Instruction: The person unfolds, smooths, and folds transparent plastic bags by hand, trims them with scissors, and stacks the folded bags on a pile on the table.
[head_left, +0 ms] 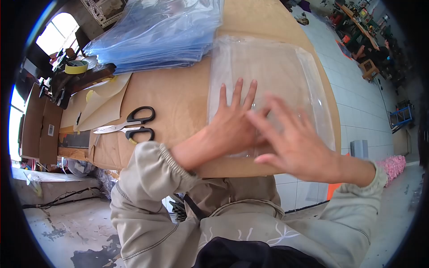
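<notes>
A clear plastic bag (268, 60) lies flat on the brown-covered table (178, 96), near its right edge. Fingers spread, my left hand (234, 123) rests on the bag's lower middle part. Just right of it, my right hand (297, 143) is over the bag's lower right area, its fingers apart and somewhat blurred by motion. I cannot tell whether the right hand touches the plastic. To the left of both hands, black-handled scissors (129, 125) lie partly open on the table.
A stack of bluish clear plastic sheets or bags (156, 40) sits at the back. At the left are brown paper (100, 102), a tape dispenser with a yellow roll (76, 67) and a cardboard box (39, 125). Beyond the right edge are floor tiles and a wooden stool (369, 69).
</notes>
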`<state>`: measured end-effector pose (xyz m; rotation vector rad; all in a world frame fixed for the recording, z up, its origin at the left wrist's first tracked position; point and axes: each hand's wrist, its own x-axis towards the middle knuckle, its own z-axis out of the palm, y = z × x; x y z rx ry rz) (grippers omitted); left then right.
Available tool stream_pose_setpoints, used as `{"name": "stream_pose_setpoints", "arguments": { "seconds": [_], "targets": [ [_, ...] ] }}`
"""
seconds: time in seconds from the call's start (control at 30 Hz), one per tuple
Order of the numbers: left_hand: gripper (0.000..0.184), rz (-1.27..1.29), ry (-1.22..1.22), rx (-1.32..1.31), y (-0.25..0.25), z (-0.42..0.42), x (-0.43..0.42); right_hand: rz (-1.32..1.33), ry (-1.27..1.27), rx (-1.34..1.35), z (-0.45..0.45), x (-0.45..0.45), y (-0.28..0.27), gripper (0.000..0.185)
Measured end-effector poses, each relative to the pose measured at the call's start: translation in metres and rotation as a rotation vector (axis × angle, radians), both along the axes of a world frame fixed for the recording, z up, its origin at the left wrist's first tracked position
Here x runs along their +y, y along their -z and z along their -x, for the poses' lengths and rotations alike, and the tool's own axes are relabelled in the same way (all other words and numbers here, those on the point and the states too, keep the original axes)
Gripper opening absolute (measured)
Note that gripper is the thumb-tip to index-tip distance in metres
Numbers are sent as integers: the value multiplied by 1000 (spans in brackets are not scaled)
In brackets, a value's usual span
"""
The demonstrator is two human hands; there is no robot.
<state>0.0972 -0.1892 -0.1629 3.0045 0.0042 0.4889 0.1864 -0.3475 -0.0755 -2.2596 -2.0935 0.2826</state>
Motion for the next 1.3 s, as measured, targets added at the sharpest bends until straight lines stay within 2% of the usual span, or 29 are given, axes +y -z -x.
{"name": "stream_pose_setpoints", "arguments": {
  "seconds": [0.03, 0.17, 0.27, 0.37, 0.47, 0.57, 0.63, 0.7, 0.8, 0.9, 1.0, 1.13, 1.2, 1.3],
  "targets": [
    [76, 83, -8, 17, -4, -12, 2, 11, 84, -72, -13, -10, 7, 73],
    [63, -35, -29, -64, -5, -73, 28, 22, 383, -154, -67, -5, 50, 65],
    [59, -132, -123, -211, 2, -97, 40, -41, 399, -132, -106, 23, 60, 61],
    [60, -41, -47, -170, -15, -54, 21, -51, 414, -135, -138, 55, 70, 61],
    [66, 70, -52, -94, -5, -34, 12, -62, 444, -200, -160, 94, 69, 65],
    [69, 134, -94, -21, -5, -35, 15, 395, 483, 318, -192, 161, 4, 55],
    [70, 162, -103, -5, -6, -38, 17, 160, 108, 110, -259, 212, 0, 56],
    [71, 198, -99, -1, -5, -39, 17, 96, 127, -117, -277, 263, -13, 52],
    [73, 243, -91, 9, -7, -40, 18, -96, 102, -360, -358, 349, 30, 46],
    [74, 289, -92, 16, -7, -42, 18, -230, 497, -339, -368, 397, 55, 43],
    [76, 342, -91, 101, -14, -42, 19, -152, 568, -206, -372, 437, 80, 49],
    [77, 416, -75, 90, -15, -45, 20, -122, 682, -203, -350, 454, 71, 52],
    [76, 422, -75, 120, -19, -45, 22, -149, 791, -44, -342, 459, 52, 51],
    [71, 471, -76, 173, -27, -46, 23, -135, 779, -107, -369, 483, 64, 49]
  ]
}}
